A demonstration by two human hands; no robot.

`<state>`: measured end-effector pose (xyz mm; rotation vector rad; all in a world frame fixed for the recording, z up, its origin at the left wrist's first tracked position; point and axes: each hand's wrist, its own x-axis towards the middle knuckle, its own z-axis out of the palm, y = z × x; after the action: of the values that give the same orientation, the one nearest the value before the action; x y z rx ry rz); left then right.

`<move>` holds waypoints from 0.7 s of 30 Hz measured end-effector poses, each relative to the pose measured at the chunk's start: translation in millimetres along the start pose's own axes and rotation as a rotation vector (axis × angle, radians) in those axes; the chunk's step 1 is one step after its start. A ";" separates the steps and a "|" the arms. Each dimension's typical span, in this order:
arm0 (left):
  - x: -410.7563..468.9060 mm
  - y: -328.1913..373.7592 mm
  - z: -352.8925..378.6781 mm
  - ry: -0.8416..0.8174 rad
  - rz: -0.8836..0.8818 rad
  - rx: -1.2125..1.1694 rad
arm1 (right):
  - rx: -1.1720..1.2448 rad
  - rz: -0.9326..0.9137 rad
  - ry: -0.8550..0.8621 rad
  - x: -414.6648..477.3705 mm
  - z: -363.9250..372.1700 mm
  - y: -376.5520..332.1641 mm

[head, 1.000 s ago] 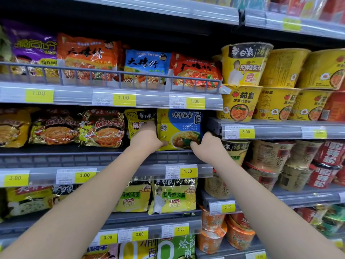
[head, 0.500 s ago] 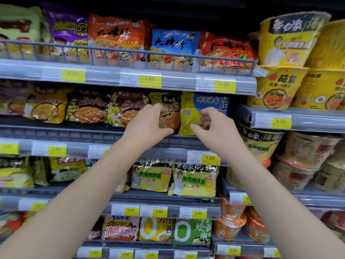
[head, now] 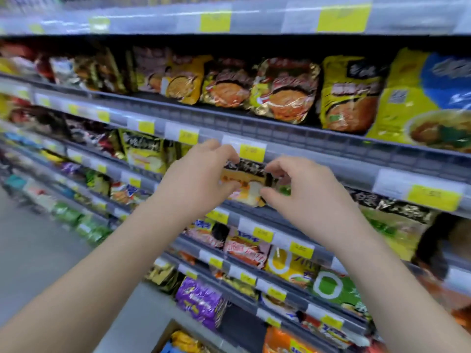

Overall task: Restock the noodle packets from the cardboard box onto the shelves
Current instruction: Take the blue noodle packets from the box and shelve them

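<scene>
- The grey metal shelving (head: 280, 128), its tiers packed with foil and plastic noodle packets, fills my feed. I take the yellow price label (head: 251, 153) on its middle rail as my reference mark.
- Far below that label, at the bottom edge, I make out the brown rim of the cardboard box (head: 163, 337) with packets inside. Blur hides the rest.
- The left hand (head: 201, 179) sits just below and left of the label, fingers curled over a packet's top and thumb beneath its left end.
- The right hand (head: 303, 192) sits just below and right of the label, fingertips and thumb pinching the same packet's right edge.
- The yellow plastic noodle packet with a black top band (head: 244, 183) hangs upright directly beneath the label, at the mouth of the tier under it.
- I read this as the placing step, with the packet at the shelf front and not yet released. The next move is to push it back into its row, face out, then let go with both hands and reach down to the box.
</scene>
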<state>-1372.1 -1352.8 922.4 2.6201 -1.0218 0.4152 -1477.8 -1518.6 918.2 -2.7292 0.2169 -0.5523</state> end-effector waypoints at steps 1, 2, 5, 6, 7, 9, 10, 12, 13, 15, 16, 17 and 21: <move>-8.4 -11.6 4.6 -0.040 -0.005 -0.001 | -0.001 -0.008 -0.027 -1.0 11.8 -5.3; -16.8 -23.6 9.3 -0.076 -0.010 -0.012 | 0.003 -0.010 -0.051 -1.9 23.8 -11.2; -36.8 -60.3 23.4 -0.170 -0.033 -0.027 | 0.008 0.013 -0.111 -4.2 60.0 -28.5; -41.9 -72.5 27.9 -0.192 -0.038 -0.027 | 0.002 0.030 -0.134 -5.3 71.3 -34.2; -45.5 -84.9 32.4 -0.214 -0.039 -0.031 | -0.001 0.052 -0.153 -6.2 82.4 -40.1; -50.7 -112.7 41.1 -0.250 -0.025 -0.057 | -0.009 0.097 -0.171 -6.3 103.9 -54.6; -52.8 -126.8 44.5 -0.264 -0.008 -0.070 | -0.018 0.125 -0.175 -5.7 114.8 -62.9; -56.1 -157.8 51.7 -0.291 0.042 -0.080 | -0.040 0.189 -0.180 -3.7 135.6 -81.4; -57.8 -173.6 54.8 -0.310 0.068 -0.091 | -0.053 0.227 -0.185 -2.8 145.8 -91.5; -62.4 -204.3 60.5 -0.362 0.125 -0.134 | -0.063 0.314 -0.193 -3.2 165.3 -114.6; -65.5 -219.3 63.6 -0.388 0.154 -0.153 | -0.064 0.349 -0.193 -4.7 175.5 -126.5; -67.8 -234.2 66.5 -0.421 0.179 -0.175 | -0.070 0.380 -0.188 -6.5 186.4 -137.5; -74.3 -284.5 80.9 -0.545 0.199 -0.296 | -0.066 0.494 -0.219 -21.4 232.7 -165.5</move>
<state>-1215.2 -1138.1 773.0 2.4106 -1.3874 -0.4108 -1390.8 -1289.6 769.9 -2.6254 0.8314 -0.1092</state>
